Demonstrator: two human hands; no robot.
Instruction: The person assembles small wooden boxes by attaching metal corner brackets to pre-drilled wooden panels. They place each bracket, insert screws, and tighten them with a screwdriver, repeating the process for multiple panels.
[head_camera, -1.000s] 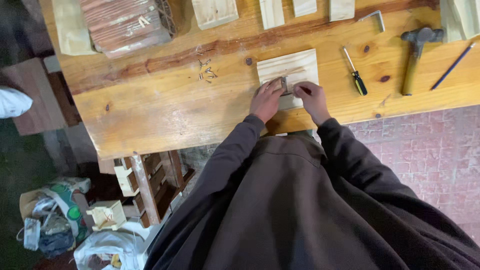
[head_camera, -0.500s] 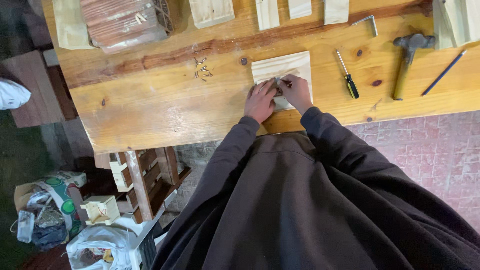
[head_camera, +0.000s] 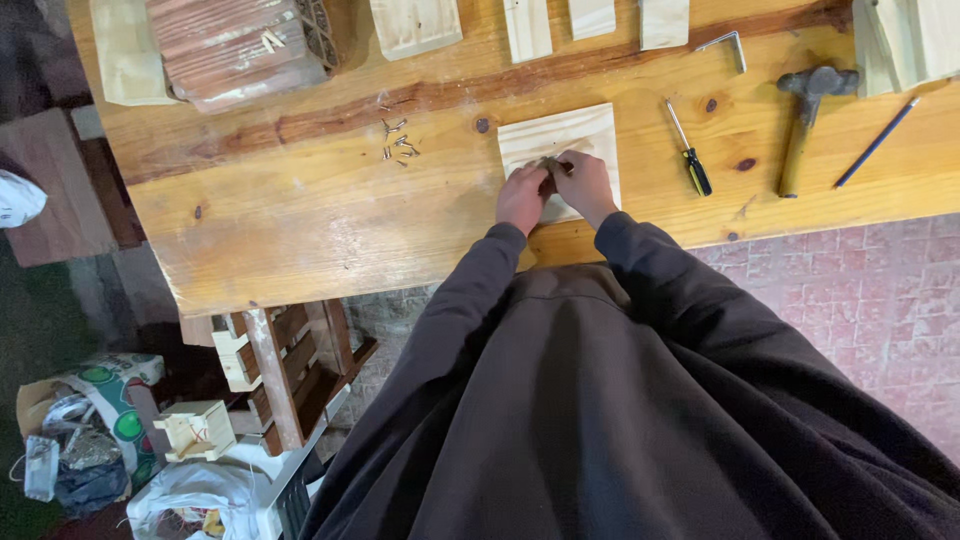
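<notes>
Left hand (head_camera: 522, 197) and right hand (head_camera: 585, 183) pinch 1 small metal piece (head_camera: 553, 163) on 1 pale board (head_camera: 560, 135); right: 1 screwdriver (head_camera: 689, 160), 1 hammer (head_camera: 803, 120).

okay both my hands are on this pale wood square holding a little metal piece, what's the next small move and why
Probably reach the left hand over to the loose screws on the table while the right hand keeps the small metal piece pinned on the pale wood square. The piece looks placed but unfastened, and the screwdriver lies just right of the square.
</notes>
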